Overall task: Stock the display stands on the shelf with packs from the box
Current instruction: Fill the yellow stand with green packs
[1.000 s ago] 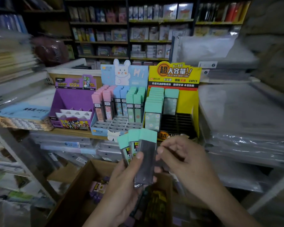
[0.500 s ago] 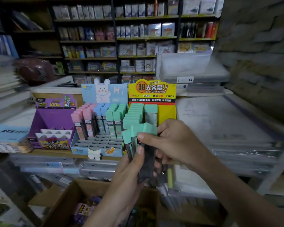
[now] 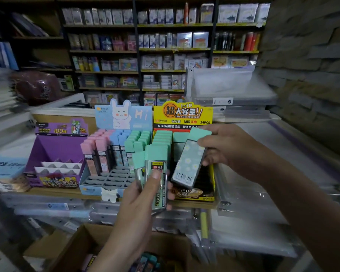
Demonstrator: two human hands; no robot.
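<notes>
My left hand (image 3: 139, 203) grips a few green-capped lead packs (image 3: 157, 173) upright, thumb across the front one. My right hand (image 3: 230, 148) pinches one flat green-capped pack (image 3: 190, 160) near its cap and holds it tilted in front of the yellow display stand (image 3: 185, 114). That stand has a column of green packs at its left and dark open slots lower down. To its left, the blue bunny display stand (image 3: 114, 179) holds pink, blue and green packs at the back, with empty grey slots in front. The cardboard box (image 3: 73, 250) lies open below my hands.
A purple display stand (image 3: 57, 154) with white dividers sits at the left of the wooden shelf (image 3: 53, 191). Clear plastic folders (image 3: 253, 193) are stacked to the right and below. Stocked shelves fill the background; a stone wall is at the right.
My right hand took one pack from the bunch in my left hand and lifted it up and right toward the yellow stand. The view tilted upward.
</notes>
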